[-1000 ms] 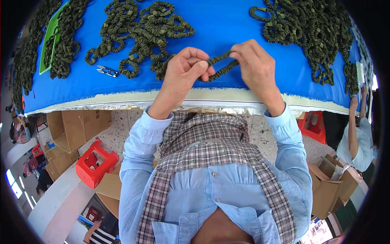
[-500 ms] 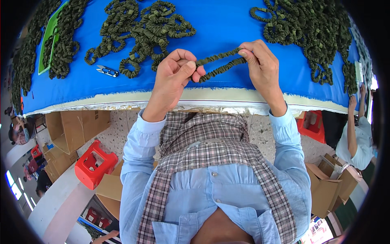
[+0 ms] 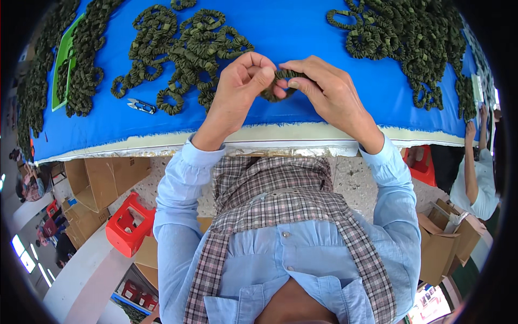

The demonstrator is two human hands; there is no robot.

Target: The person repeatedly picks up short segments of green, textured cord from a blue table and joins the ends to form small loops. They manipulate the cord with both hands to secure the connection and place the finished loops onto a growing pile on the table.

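Observation:
A dark green scrunchie (image 3: 290, 74) hangs slack between my two hands, just above the blue table cover. My left hand (image 3: 242, 89) pinches its left side between thumb and fingers. On its right side, my right hand (image 3: 326, 89) is closed, thumb against forefinger. My fingers hide part of the ring. Left of my left hand lies a loose pile of similar scrunchies (image 3: 197, 51) on the cover. A bigger heap of scrunchies (image 3: 402, 40) spreads beyond my right hand.
Small thread snips (image 3: 141, 106) lie on the blue cover (image 3: 291, 29) at left, near a green tray (image 3: 63, 59) with more scrunchies. Red stools (image 3: 128, 224) and cardboard boxes (image 3: 108, 178) stand below the table edge. At far right a co-worker's arm (image 3: 470, 167) reaches to the table.
My right hand has moved left toward my left hand. The scrunchie, stretched long before, is now slack and bunched between them. The whole view has shifted slightly.

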